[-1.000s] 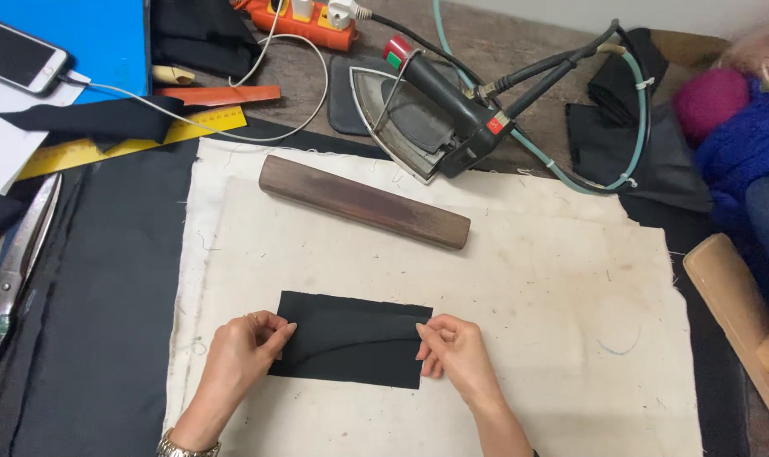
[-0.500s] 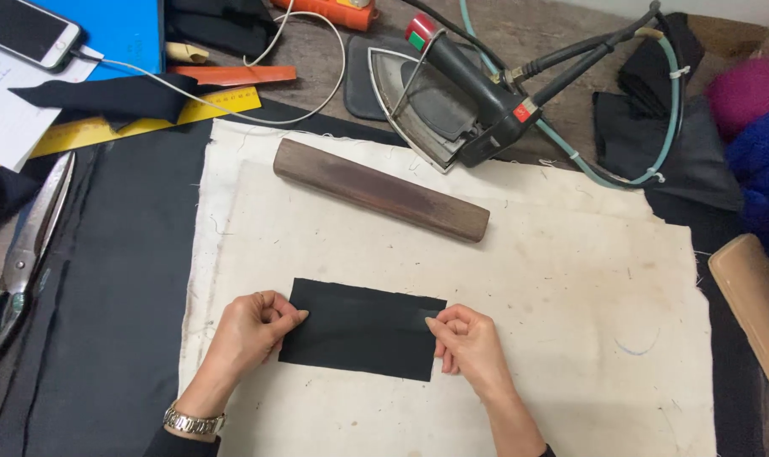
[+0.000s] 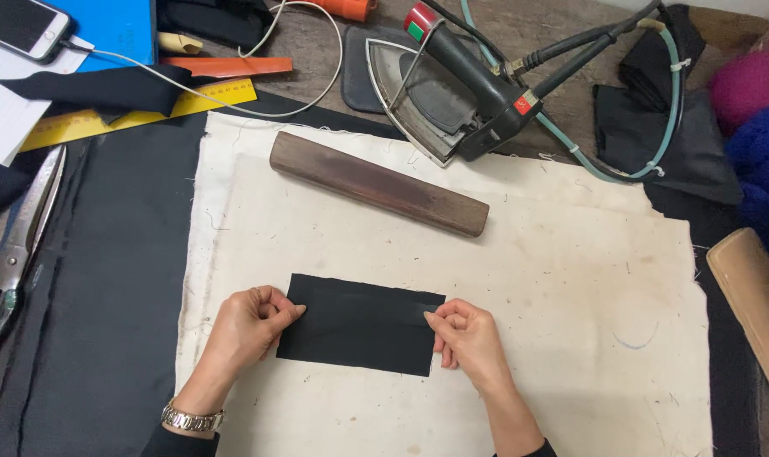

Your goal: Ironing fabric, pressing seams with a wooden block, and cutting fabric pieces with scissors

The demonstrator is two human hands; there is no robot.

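Note:
A small black fabric rectangle (image 3: 359, 324) lies flat on a cream pressing cloth (image 3: 554, 279). My left hand (image 3: 249, 326) pinches its left edge with fingertips curled. At the right edge my right hand (image 3: 466, 338) pinches the cloth piece the same way. A metal watch (image 3: 191, 417) is on my left wrist. Both hands sit low in the view, near the front of the cream cloth.
A dark wooden bar (image 3: 378, 182) lies above the fabric. Behind it rests a steam iron (image 3: 452, 93) with hoses on a grey mat. Large scissors (image 3: 16, 245), a yellow ruler (image 3: 147, 110), a phone (image 3: 20, 25) and dark cloth (image 3: 105, 279) lie left. Coloured yarn (image 3: 757, 110) sits right.
The view has shifted slightly, so everything sits a little lower and to the right. The fabric piece now lies flatter, with its fold smoothed out; both hands stay at its ends.

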